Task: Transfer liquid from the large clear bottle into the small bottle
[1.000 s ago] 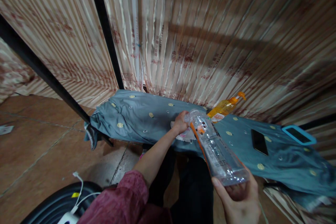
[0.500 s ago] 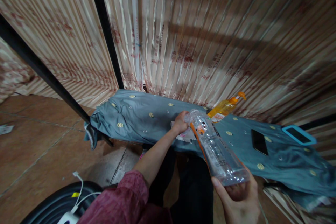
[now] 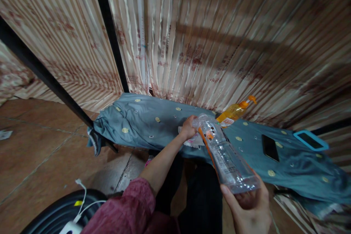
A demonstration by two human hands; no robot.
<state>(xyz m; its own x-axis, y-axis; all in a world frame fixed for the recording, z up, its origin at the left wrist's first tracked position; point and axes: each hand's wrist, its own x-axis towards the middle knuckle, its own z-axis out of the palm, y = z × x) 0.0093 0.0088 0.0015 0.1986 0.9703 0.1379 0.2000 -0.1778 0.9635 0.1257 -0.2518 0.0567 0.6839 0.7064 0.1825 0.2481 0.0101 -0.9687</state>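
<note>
A clear plastic bottle with an orange and white printed label slants across the middle of the view. Its broad base rests in my right hand, thumb on the near side and fingers curled behind. At the narrow top end, the closed fingers of my left hand pinch the clear plastic there; my fingers partly hide that end. Beneath my left hand, a crumpled white printed wrapper lies on the blue-grey cloth. Just beyond the held bottle is a pump bottle of orange liquid.
A black phone and a blue-framed object lie on the cloth to the right. Behind stands a striped curtain, with black poles at left. A black round coil-like object with white cables sits at lower left.
</note>
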